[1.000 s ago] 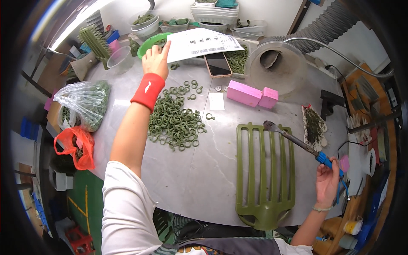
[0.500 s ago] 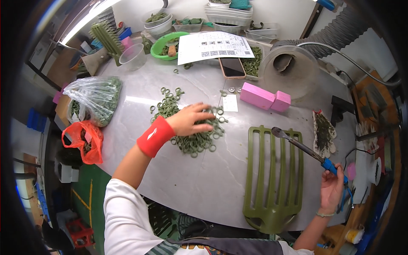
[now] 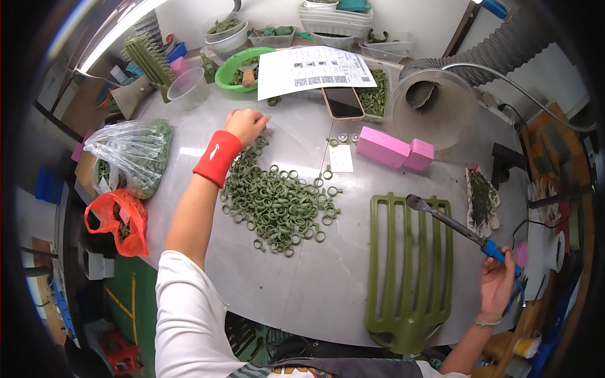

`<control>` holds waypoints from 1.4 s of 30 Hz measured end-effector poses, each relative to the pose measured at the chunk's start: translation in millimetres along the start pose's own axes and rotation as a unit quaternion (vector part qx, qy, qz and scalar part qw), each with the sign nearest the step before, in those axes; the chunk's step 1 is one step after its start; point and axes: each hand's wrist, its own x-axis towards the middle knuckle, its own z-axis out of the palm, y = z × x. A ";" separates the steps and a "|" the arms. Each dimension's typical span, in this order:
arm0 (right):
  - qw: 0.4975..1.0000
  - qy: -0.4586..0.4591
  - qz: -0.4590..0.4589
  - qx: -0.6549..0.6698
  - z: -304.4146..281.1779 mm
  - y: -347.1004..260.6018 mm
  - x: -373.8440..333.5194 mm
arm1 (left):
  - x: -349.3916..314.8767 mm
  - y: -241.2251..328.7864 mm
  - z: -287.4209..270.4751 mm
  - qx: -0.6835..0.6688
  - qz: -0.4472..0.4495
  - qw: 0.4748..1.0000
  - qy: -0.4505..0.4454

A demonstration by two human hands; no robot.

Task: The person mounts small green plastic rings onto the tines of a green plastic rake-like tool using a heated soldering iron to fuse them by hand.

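My left hand (image 3: 247, 125), with a red wristband (image 3: 218, 159), is above the far left end of a pile of small green rings (image 3: 277, 205). Its fingers are curled together, and what they hold, if anything, is hidden. The rings lie heaped on the grey tabletop, a few strays at the right side. At the right, my right hand (image 3: 496, 286) grips what looks like a soldering iron (image 3: 450, 222), with a blue handle and a metal shaft. Its tip reaches over an olive-green slotted plastic piece (image 3: 409, 271) lying flat.
Pink blocks (image 3: 382, 147), a white card (image 3: 341, 159) and a phone (image 3: 343, 103) lie beyond the pile. A stained glove (image 3: 482, 201) lies at right. Plastic bags (image 3: 148, 157) stand at left. A green bowl (image 3: 227, 82), paper sheet (image 3: 315, 69) and clear funnel-like hood (image 3: 454, 120) line the back.
My left hand has moved from over the rings to the far left, its spread fingers now curled in. More of the pile shows. My right hand still holds the iron in nearly the same place.
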 end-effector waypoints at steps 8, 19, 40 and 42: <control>0.999 -0.046 0.000 0.020 19.1 -0.5 0.3 | 40.4 -32.5 44.3 0.044 0.057 0.972 0.224; 0.999 -0.034 0.003 0.013 14.4 5.0 2.3 | 10.7 -0.6 -66.1 0.057 0.051 0.935 0.347; 0.999 -0.031 -0.007 -0.004 9.4 9.4 -10.5 | -70.6 119.9 32.7 -0.350 0.112 0.927 0.072; 0.999 -0.033 -0.010 -0.039 19.4 9.1 -13.1 | -101.2 136.8 30.1 -0.486 0.079 0.869 -0.047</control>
